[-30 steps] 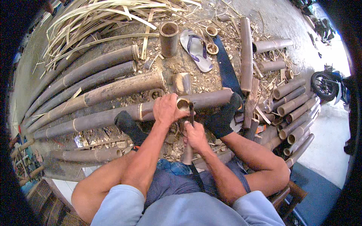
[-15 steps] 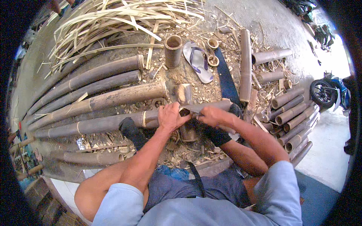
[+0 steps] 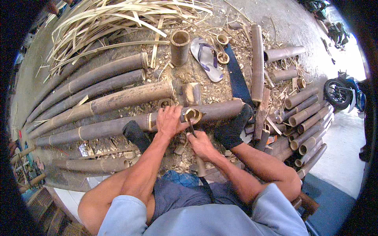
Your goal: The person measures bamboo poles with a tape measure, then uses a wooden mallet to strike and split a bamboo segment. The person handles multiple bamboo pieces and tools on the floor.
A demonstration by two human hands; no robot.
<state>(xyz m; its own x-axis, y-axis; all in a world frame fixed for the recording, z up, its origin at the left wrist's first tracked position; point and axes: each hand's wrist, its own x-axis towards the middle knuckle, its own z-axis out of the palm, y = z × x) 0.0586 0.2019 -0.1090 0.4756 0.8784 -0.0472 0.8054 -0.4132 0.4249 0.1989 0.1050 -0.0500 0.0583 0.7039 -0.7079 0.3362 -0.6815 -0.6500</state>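
A long dark bamboo pole (image 3: 114,126) lies across in front of me. Near its right part is a pale-edged opening (image 3: 193,115); I cannot tell if it is a notch or a cut end. My left hand (image 3: 169,120) grips the pole just left of the opening, thumb toward its edge. In my right hand (image 3: 202,145) is a knife, its dark blade (image 3: 190,125) up against the opening and its long pale handle (image 3: 201,167) pointing back at me. Another bamboo length (image 3: 220,110) runs right from the opening, by my dark-socked right foot (image 3: 232,131).
Several bamboo poles (image 3: 130,94) lie at left, and short cut lengths (image 3: 303,118) are stacked at right. Beyond are an upright bamboo tube (image 3: 180,49), a flip-flop (image 3: 206,59), a saw (image 3: 237,76) and a heap of strips (image 3: 106,23). Chips cover the ground.
My right hand has swung left and nearer me, turning the knife from pointing sideways to pointing away. The opening now faces up more plainly. My left hand stays on the pole.
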